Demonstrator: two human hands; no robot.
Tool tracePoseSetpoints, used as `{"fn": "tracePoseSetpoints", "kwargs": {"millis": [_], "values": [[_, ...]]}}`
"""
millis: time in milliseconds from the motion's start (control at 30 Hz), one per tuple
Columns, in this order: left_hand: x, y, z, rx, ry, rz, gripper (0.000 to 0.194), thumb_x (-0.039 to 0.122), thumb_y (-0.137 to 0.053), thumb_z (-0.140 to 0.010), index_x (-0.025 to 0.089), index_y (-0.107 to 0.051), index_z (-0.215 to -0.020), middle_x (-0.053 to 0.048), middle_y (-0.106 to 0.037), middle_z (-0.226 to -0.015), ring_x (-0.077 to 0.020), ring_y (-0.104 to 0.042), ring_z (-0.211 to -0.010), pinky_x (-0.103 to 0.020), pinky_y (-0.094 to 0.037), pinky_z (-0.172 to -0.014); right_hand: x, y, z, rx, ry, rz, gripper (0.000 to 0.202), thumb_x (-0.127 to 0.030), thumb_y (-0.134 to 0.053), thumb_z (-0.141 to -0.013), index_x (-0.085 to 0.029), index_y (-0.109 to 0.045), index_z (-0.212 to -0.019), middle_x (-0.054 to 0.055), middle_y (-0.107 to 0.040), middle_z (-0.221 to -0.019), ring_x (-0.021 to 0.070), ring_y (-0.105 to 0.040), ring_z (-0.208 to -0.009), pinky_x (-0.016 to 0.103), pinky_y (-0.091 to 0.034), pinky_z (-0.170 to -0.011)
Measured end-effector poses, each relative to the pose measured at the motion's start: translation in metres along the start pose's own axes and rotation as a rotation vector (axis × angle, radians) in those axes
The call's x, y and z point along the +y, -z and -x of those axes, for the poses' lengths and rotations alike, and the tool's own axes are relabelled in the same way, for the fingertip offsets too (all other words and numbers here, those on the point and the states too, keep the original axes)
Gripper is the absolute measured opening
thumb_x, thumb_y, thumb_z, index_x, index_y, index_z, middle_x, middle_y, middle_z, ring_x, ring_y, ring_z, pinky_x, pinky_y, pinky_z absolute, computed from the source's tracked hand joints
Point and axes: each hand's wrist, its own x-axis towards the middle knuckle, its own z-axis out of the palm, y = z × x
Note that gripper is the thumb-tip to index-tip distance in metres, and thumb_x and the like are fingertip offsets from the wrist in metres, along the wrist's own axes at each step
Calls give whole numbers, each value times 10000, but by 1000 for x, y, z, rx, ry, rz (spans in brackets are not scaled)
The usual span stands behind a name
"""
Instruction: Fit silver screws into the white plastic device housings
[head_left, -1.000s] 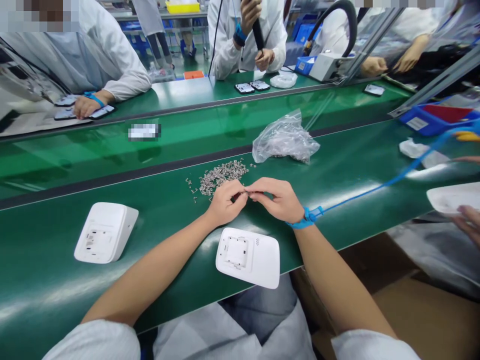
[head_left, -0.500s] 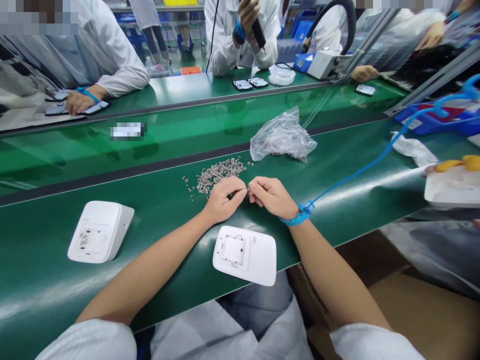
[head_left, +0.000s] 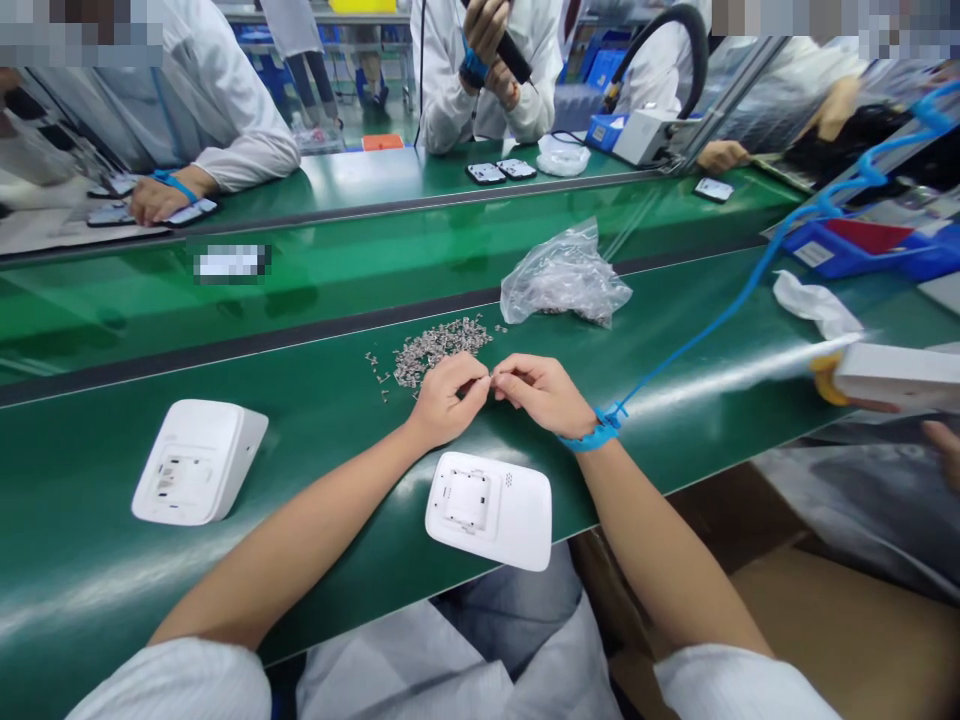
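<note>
Closest to you, 1 white box (head_left: pixel 521 515) lies on the green table (head_left: pixel 360 565) with 1 corner poking past the edge, and another white box (head_left: pixel 196 440) sits to your left. Just past the near box, your left hand (head_left: pixel 448 402) and your right hand (head_left: pixel 546 396) meet, thumb and finger pinched together on each, but I cannot tell if anything sits between the tips. Behind your left hand is a pile of small metal bits (head_left: pixel 431 350), then a clear bag (head_left: pixel 564 278), and far off a person (head_left: pixel 446 105) in white holds a black tool (head_left: pixel 515 58).
</note>
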Motion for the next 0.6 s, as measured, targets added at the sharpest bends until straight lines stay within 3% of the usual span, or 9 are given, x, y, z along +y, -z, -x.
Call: {"fn": "tracePoseSetpoints", "kwargs": {"millis": [100, 167, 333, 433, 600], "values": [[-1, 1, -1, -51, 12, -8, 273, 301, -456, -988, 201, -563, -757, 4, -568, -706, -126, -525, -671, -278, -434, -678, 4, 2, 0, 138, 320, 337, 280, -331, -520, -1039, -194, -697, -871, 53, -713, -832, 183, -625, -744, 324, -477, -697], [0, 2, -3, -49, 1, -17, 258, 268, -461, -977, 200, -568, -753, 10, -563, -697, -120, -526, -656, -265, -429, -656, 5, 3, 2, 205, 506, 580, 306, -222, -454, -1051, -206, -713, -889, 60, -732, -878, 194, -628, -786, 352, -463, -731], [3, 3, -5, -8, -14, -113, 234, 207, -490, -951, 202, -562, -729, 25, -534, -665, -120, -499, -619, -256, -404, -615, 6, 2, 5, 210, 621, 963, 256, -172, -477, -1038, -204, -730, -1018, 73, -735, -905, 195, -599, -697, 364, -447, -627], [0, 1, -2, 43, -39, -176, 211, 188, -475, -954, 205, -573, -768, 7, -587, -724, -137, -541, -676, -273, -436, -659, 4, -5, 2, 274, 640, 798, 223, -183, -487, -1046, -189, -709, -1043, 78, -738, -944, 207, -642, -767, 361, -502, -668], [-8, -5, 5, 138, -86, -249, 128, 200, -542, -924, 211, -641, -844, -52, -676, -891, -200, -613, -859, -354, -485, -827, 0, -24, -6, 359, 360, 382, 200, -281, -530, -1043, -208, -693, -954, 50, -719, -886, 192, -676, -806, 321, -555, -737]]}}
